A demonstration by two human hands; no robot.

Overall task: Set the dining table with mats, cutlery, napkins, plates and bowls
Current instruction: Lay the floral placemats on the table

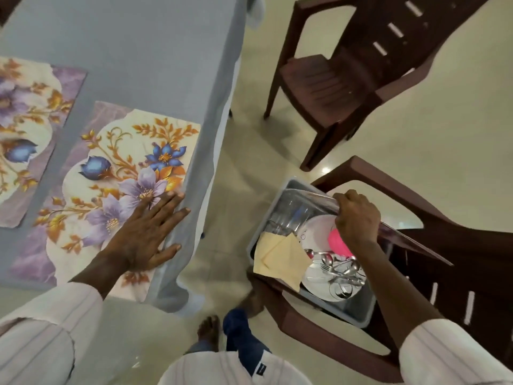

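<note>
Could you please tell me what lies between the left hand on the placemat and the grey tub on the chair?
In the head view, only the tablecloth's hanging edge and bare floor separate the left hand from the tub.

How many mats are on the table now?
2: near mat under the left hand at the table edge; far mat at the frame's left, partly cut off. Others may be out of view.

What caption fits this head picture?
Left hand presses a mat; right hand grips a second mat over the tub.
</note>
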